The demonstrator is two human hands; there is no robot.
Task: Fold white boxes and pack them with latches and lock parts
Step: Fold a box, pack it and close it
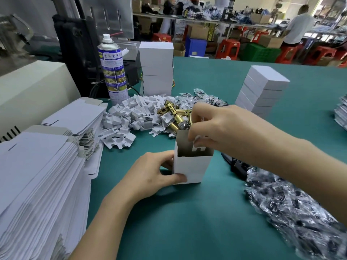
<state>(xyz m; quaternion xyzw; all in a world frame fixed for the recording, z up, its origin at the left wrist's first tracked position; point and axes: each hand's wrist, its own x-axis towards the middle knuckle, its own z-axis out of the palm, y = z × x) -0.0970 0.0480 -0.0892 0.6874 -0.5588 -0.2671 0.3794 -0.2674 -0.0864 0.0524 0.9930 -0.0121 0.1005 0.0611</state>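
Note:
A small white box (189,167) stands upright and open-topped on the green table. My left hand (150,175) grips its left side, thumb on the front near the base. My right hand (212,126) hovers over the box mouth with curled fingers pinching a part that goes into the box; a white card insert (199,148) shows inside. Just behind lie brass latches (174,115) on a heap of white card inserts (129,119).
Flat unfolded box blanks (43,169) are stacked at left. Two stacks of folded white boxes (156,68) (262,89) stand behind. A spray can (112,68) rises at back left. Bagged lock parts (293,209) pile at right, more bags (201,99) behind the latches.

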